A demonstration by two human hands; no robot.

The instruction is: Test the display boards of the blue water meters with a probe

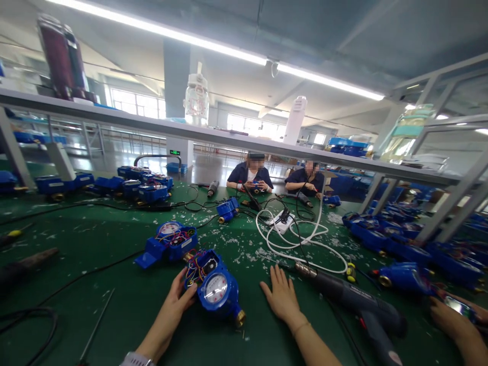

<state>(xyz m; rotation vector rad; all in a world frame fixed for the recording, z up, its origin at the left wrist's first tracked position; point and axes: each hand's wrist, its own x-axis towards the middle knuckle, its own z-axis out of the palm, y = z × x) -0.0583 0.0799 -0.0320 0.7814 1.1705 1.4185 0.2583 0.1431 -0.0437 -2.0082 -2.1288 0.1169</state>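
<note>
My left hand (182, 297) grips the near left side of a blue water meter (217, 291), thumb on its open wire box and fingers around its edge. The meter has a round dial and a brass fitting at its lower right. Coloured wires fill the open box. My right hand (281, 294) lies flat on the green table with fingers spread, holding nothing. Just to its right rests a dark heat gun (353, 297), its nozzle near my fingertips. Behind the held meter sits another open blue meter (170, 240) with wires showing.
A white power strip (282, 221) and looped white cable lie mid-table. Blue meters (385, 231) crowd the right side. Another person's hand (450, 315) is at the far right. A screwdriver (98, 325) lies at left. A shelf (229, 137) spans above; two people sit opposite.
</note>
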